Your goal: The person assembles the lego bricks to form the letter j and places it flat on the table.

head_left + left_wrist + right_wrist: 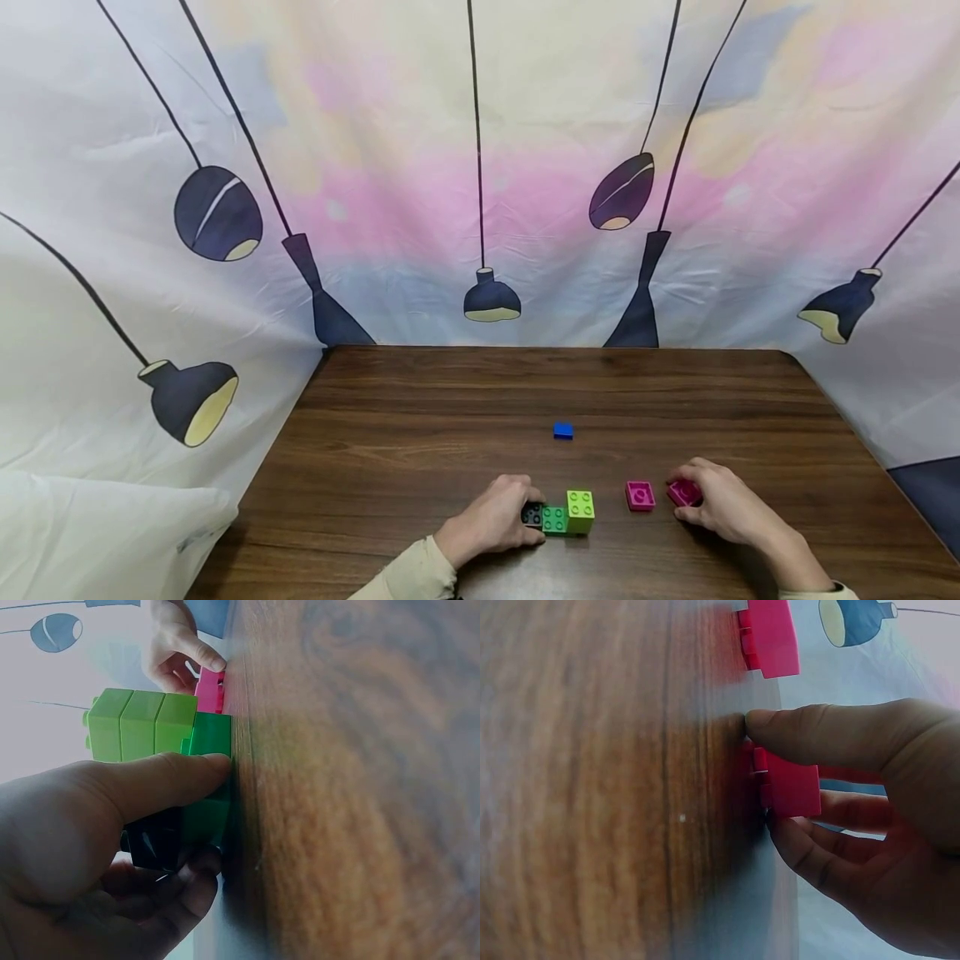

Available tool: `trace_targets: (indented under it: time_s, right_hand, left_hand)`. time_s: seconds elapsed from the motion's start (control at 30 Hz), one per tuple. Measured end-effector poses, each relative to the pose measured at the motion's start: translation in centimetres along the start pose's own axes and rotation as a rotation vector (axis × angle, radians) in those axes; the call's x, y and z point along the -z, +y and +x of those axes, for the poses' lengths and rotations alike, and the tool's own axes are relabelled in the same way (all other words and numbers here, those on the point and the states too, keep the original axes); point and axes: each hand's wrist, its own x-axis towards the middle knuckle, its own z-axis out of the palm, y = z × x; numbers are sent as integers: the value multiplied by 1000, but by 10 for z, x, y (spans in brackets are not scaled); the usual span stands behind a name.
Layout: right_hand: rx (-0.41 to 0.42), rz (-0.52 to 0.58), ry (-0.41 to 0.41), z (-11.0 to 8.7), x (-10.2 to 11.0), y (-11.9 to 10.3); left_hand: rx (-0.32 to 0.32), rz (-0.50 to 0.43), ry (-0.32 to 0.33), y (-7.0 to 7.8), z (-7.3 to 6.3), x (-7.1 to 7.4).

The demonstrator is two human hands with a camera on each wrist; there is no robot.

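My left hand [493, 514] grips the left end of a joined group of toy building bricks. A black brick [532, 515] sits between its thumb and fingers, on a green brick [554, 519]. At the right end rises a lime stack [142, 724], layered in the left wrist view. My right hand [723, 500] pinches a magenta brick [795, 787] between thumb and fingers, at the tabletop. That brick is upside down, studs toward the table. Between the hands, apart from both, lies a second magenta brick [641, 496], also studs down.
Farther back on the brown wooden table [450, 400] lies a small blue brick [563, 431]. A printed cloth [405, 208] with lamp drawings hangs behind the table and along its sides. White fabric [112, 533] bulges near the table's left edge.
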Motion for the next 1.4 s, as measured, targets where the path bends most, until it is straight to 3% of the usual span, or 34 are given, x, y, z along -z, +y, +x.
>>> trace_targets:
  time_s: [0.57, 1.03, 1.4]
  right_hand:
    - [17, -31, 59, -3, -4, 1]
    - [71, -10, 26, -1, 2, 2]
    - [157, 18, 162, 7, 3, 0]
  left_hand:
    - [-19, 3, 11, -1, -2, -1]
    - [-20, 6, 16, -1, -2, -3]
    - [-31, 10, 16, -2, 1, -1]
